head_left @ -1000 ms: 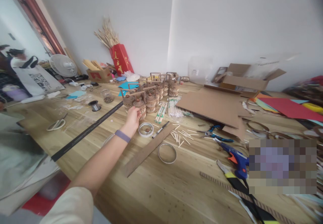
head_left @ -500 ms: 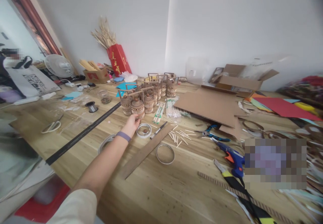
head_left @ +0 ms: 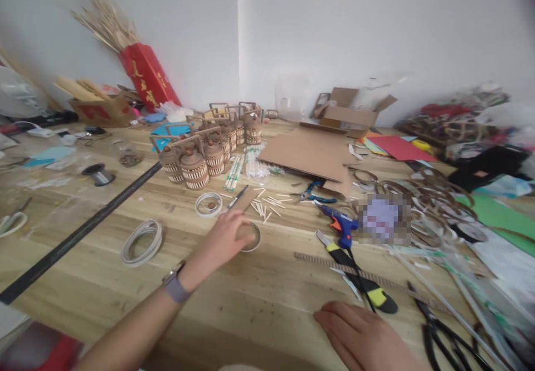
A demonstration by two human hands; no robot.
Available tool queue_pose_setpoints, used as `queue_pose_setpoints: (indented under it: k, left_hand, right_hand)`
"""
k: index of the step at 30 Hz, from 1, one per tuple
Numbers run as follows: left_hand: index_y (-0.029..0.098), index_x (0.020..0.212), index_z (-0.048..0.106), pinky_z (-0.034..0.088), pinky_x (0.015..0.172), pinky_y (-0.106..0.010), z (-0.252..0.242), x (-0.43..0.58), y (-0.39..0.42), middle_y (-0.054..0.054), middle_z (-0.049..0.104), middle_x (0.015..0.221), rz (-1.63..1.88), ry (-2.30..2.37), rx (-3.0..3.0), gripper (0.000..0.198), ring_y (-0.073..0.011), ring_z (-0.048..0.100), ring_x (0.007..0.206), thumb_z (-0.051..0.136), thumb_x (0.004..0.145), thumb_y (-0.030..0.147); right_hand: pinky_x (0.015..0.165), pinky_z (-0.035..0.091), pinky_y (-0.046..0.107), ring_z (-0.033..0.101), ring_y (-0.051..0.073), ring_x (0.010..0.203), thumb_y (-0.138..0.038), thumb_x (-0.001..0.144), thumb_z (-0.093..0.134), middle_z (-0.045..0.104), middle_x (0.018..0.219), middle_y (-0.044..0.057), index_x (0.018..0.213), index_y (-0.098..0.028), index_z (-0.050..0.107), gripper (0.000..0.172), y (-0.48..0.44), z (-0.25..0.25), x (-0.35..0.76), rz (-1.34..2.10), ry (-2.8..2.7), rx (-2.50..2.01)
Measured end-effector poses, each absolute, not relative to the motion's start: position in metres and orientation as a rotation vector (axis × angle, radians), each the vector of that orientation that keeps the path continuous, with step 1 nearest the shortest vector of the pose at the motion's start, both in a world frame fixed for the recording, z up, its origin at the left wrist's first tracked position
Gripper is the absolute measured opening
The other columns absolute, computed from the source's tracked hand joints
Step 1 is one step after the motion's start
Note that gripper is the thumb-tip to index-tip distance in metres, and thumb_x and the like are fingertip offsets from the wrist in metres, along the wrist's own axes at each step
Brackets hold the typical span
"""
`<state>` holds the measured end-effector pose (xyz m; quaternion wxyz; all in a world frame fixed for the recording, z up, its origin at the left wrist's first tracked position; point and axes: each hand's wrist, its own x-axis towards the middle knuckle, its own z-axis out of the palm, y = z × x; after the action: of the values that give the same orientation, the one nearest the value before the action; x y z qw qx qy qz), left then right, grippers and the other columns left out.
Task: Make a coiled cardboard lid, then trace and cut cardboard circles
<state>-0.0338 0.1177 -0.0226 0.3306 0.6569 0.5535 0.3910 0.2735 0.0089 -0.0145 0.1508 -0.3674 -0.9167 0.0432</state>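
My left hand reaches out over the wooden table, a purple watch band on its wrist. Its fingertips rest at the left rim of a thin ring and cover part of a brown cardboard strip. Its fingers bend downward, and I cannot make out whether they grip. My right hand lies flat and open on the table at the bottom edge, holding nothing. A group of small woven baskets with handles stands beyond the left hand.
A tape roll and white rings lie left of the hand, with a long black bar further left. To the right are short sticks, pliers, a blue glue gun, a knife and scissors. Cardboard lies behind.
My left hand has drawn back from the baskets to the thin ring. My right hand has come into view at the bottom. The view has swung right.
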Motion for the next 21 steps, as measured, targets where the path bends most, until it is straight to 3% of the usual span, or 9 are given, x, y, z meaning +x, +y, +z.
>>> queue_pose_setpoints:
  k: [4,8,11,14,21]
  left_hand:
    - [0.026,0.076,0.068,0.035,0.107,-0.05,-0.037,-0.017,0.099,-0.008,0.069,0.105,0.655,1.453,2.046,0.02,-0.0369,0.052,0.118,0.081,0.067,0.015]
    - [0.021,0.085,0.067,0.039,0.097,-0.053,-0.053,-0.012,0.098,-0.011,0.068,0.099,0.388,1.509,2.258,0.012,-0.0351,0.055,0.106,0.061,0.084,0.011]
    - [0.017,0.093,0.068,0.042,0.092,-0.051,-0.058,-0.012,0.101,-0.013,0.068,0.099,0.253,1.52,2.369,0.026,-0.0333,0.056,0.101,0.044,0.091,0.008]
    - [0.015,0.1,0.067,0.044,0.092,-0.048,-0.057,-0.011,0.103,-0.013,0.068,0.102,0.168,1.517,2.444,0.039,-0.0309,0.058,0.099,0.034,0.089,0.0]
    - [0.018,0.111,0.067,0.044,0.093,-0.045,-0.057,-0.007,0.107,-0.009,0.069,0.107,0.065,1.583,2.535,0.052,-0.0272,0.061,0.102,0.028,0.086,-0.006]
  right_hand:
    - [0.065,0.048,0.026,0.067,0.017,0.07,-0.005,0.093,0.044,0.071,0.082,0.002,0.097,-0.022,0.065,0.027,0.013,-0.024,0.267,0.146,-2.688,-1.114]
    - [0.06,0.041,0.028,0.064,0.017,0.065,-0.007,0.092,0.05,0.069,0.078,0.001,0.084,-0.02,0.062,0.02,0.02,-0.029,0.269,0.05,-2.775,-1.21]
    - [0.058,0.038,0.029,0.063,0.017,0.065,-0.011,0.093,0.051,0.069,0.08,0.002,0.081,-0.02,0.061,0.018,0.029,-0.027,0.273,0.054,-2.849,-1.283]
    - [0.059,0.038,0.029,0.064,0.017,0.067,-0.011,0.094,0.049,0.07,0.081,0.003,0.082,-0.019,0.062,0.02,0.043,-0.02,0.276,0.087,-2.886,-1.309]
    - [0.068,0.046,0.028,0.069,0.02,0.08,-0.02,0.098,0.044,0.074,0.09,0.008,0.096,-0.019,0.07,0.026,0.1,0.002,0.292,0.284,-2.632,-1.455]
